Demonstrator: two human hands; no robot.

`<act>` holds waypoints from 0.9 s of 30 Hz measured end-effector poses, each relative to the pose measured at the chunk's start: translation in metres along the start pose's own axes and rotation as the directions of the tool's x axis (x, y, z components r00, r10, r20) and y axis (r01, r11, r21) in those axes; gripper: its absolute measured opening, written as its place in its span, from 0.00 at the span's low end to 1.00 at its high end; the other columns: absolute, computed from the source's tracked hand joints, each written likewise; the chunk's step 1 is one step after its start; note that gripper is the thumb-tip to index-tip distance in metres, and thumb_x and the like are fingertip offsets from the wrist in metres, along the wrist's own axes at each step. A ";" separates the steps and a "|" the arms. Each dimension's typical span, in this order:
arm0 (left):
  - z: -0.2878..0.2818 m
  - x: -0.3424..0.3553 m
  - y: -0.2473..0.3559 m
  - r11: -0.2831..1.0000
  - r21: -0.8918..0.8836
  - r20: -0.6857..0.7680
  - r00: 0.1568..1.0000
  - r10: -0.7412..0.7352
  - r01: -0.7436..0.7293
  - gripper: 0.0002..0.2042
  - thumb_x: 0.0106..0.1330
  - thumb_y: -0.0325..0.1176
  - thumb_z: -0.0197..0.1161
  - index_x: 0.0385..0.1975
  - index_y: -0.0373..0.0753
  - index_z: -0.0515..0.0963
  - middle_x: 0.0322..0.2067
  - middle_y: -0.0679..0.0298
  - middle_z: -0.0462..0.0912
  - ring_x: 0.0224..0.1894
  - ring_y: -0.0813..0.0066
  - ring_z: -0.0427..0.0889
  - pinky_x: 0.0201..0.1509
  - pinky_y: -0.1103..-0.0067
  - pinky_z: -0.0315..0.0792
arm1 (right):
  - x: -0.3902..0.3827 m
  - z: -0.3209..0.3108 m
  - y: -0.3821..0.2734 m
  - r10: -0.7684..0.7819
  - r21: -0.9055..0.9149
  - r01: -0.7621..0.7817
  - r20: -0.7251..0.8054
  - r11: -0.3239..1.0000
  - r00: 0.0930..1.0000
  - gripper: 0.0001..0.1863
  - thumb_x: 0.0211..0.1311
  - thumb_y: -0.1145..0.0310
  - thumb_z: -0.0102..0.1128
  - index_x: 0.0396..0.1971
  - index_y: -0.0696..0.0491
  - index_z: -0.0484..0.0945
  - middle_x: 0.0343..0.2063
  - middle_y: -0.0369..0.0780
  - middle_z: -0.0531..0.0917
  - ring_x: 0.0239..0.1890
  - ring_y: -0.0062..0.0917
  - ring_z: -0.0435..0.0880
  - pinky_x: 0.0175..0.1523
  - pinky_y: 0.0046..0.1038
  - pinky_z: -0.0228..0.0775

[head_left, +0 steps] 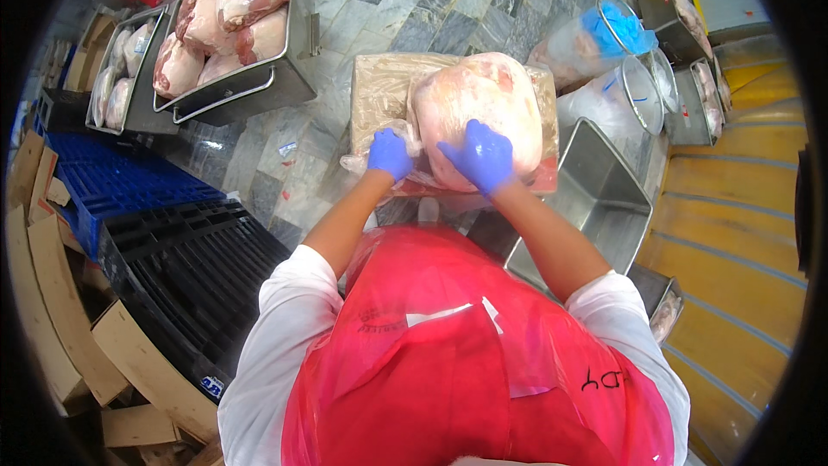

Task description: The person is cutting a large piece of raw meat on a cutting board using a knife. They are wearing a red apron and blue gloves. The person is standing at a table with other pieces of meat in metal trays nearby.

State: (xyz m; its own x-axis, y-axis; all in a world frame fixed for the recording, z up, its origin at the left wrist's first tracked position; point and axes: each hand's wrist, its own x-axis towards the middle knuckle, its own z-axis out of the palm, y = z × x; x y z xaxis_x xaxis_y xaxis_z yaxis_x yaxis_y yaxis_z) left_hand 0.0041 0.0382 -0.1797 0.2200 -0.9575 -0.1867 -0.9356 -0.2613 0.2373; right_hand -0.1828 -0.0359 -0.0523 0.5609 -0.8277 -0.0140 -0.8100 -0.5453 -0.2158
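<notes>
Two hands | left hand (390, 154) grip pinches plastic wrap (412, 131) | right hand (481, 157) grip spread flat on meat (479, 103)

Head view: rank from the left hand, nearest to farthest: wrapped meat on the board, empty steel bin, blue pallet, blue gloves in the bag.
From the left hand:
1. Wrapped meat, touching, just right of it.
2. Empty steel bin, lower right.
3. Blue pallet, far left.

Blue gloves, upper right: too close to call against the pallet.
</notes>
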 end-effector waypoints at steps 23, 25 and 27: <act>0.013 0.012 -0.010 0.822 -0.552 0.337 0.939 0.065 0.141 0.25 0.56 0.40 0.70 0.52 0.33 0.81 0.48 0.46 0.86 0.51 0.55 0.85 0.55 0.66 0.77 | 0.021 -0.040 0.079 0.337 0.186 -0.316 -0.094 0.930 0.937 0.17 0.61 0.56 0.64 0.35 0.56 0.78 0.33 0.54 0.83 0.37 0.52 0.83 0.44 0.50 0.74; 0.016 0.009 -0.010 0.740 -0.651 0.268 0.963 0.015 0.170 0.25 0.56 0.38 0.72 0.52 0.31 0.81 0.48 0.50 0.87 0.50 0.61 0.85 0.54 0.68 0.78 | -0.006 -0.048 0.063 0.255 0.111 -0.250 -0.027 0.962 0.967 0.16 0.59 0.58 0.64 0.36 0.56 0.77 0.33 0.53 0.83 0.36 0.51 0.83 0.44 0.50 0.74; 0.020 0.008 -0.007 0.610 -0.778 0.190 0.982 0.004 0.148 0.22 0.58 0.35 0.71 0.53 0.32 0.81 0.47 0.54 0.87 0.48 0.63 0.85 0.52 0.69 0.79 | -0.029 -0.003 0.076 0.152 0.104 -0.135 -0.181 0.985 0.972 0.18 0.57 0.57 0.66 0.37 0.56 0.77 0.30 0.52 0.82 0.34 0.51 0.82 0.42 0.50 0.74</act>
State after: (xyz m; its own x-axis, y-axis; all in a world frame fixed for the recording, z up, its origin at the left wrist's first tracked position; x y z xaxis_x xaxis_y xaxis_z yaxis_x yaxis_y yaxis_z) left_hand 0.0073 0.0344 -0.2017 0.1600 -0.9178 -0.3634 -0.3238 -0.3966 0.8590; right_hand -0.2613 -0.0535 -0.0658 0.3908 -0.9112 0.1303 -0.8560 -0.4118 -0.3126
